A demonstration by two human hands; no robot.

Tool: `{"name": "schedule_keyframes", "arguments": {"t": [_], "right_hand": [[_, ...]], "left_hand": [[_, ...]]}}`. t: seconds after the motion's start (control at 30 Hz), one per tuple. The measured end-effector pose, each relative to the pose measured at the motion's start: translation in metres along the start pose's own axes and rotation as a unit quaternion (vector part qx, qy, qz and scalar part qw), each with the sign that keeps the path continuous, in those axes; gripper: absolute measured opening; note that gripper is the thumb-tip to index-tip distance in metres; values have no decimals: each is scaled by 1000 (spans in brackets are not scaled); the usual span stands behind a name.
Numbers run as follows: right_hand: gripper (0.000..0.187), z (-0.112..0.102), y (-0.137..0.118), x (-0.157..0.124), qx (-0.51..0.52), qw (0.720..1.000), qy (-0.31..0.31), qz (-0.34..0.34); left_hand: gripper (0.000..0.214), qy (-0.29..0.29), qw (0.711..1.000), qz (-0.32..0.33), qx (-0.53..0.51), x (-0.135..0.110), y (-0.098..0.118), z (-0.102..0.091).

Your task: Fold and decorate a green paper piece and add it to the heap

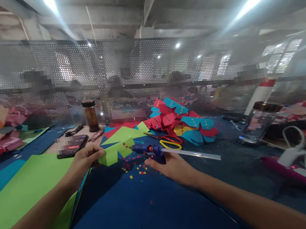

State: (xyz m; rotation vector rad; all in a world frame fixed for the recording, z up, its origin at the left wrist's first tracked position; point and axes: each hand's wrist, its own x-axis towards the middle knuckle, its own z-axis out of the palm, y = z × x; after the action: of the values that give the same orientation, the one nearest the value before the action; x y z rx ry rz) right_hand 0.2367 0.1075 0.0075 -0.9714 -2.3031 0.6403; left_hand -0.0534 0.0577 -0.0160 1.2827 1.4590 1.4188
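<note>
Pinched in my left hand [90, 157] is a folded strip of light green paper [111, 154]. My right hand [175, 167] wraps round a blue glue gun [146, 148], its nozzle touching or very close to the strip's right end. A long clear glue stick [195, 153] sticks out of the gun's back. Small red and yellow paper squares [134, 167] lie scattered on the blue table below. Just beyond the gun rest yellow-handled scissors [170, 143]. My right fingers are partly hidden behind the gun.
Red and blue folded paper pieces [173, 117] are heaped ahead. Green sheets [28, 192] lie under my left forearm, near a phone [72, 146] and a jar of brown liquid [91, 116]. At right are a glass jar [258, 121] and a magenta-and-white corded tool [292, 170]. A perforated screen [122, 69] stands behind.
</note>
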Motion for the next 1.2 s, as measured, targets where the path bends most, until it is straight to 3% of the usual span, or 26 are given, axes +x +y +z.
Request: {"name": "schedule_keyframes", "arguments": {"t": [0.4, 1.2], "right_hand": [[39, 4, 3, -1, -16, 999, 25, -40], [31, 5, 4, -2, -54, 998, -6, -27]], "left_hand": [[29, -19, 1000, -2, 2, 0, 2, 0], [27, -40, 999, -2, -6, -3, 1, 1]]}}
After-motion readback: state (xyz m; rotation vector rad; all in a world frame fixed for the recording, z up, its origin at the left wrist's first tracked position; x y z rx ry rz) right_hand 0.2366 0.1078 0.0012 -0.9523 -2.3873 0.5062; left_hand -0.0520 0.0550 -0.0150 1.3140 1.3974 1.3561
